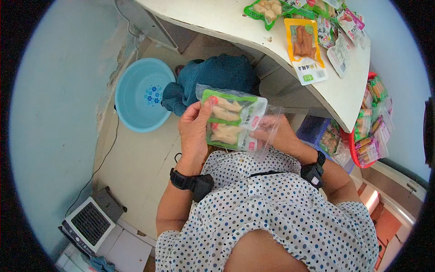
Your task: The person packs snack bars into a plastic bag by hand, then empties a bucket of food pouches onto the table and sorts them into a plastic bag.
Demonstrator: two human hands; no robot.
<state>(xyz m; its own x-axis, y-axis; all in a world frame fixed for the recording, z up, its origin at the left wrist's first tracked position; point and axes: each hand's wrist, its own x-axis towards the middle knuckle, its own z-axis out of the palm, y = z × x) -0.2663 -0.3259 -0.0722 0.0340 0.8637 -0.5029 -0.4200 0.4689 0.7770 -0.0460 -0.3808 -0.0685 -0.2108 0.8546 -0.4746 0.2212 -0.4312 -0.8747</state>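
Head camera view: two green-edged food pouches, one [233, 109] above the other [224, 134], lie side by side within a clear plastic bag [275, 112], held in front of the chest of a person in a polka-dot shirt [272, 204]. Pale pieces show through the pouch windows; the printing on their white ends is too small and blurred to read.

The left hand [194, 127] is raised with the forearm nearly upright, its thumb laid over the near edge of the bag and the remaining fingers hidden behind it, clamping that side. The right hand [278, 133] reaches in from the other side, forearm slanting across the body. Its fingers are blurred behind clear film and partly covered by the pouches; whether they pinch the bag, and whether they lie inside or behind it, cannot be told. Both wrists wear black straps [181, 180].

Beyond the hands, a white worktop [213, 13] carries a yellow-edged pouch of brown pieces [304, 43] beside a heap of packets [326, 27] cut off by the upper frame. A red basket [350, 149] of packets sits partly hidden behind the worktop's corner, a bluish bin [310, 129] next to it. Dark teal fabric [217, 72] bunches past the bag, overlapping the rim of a light-blue basin [131, 99].
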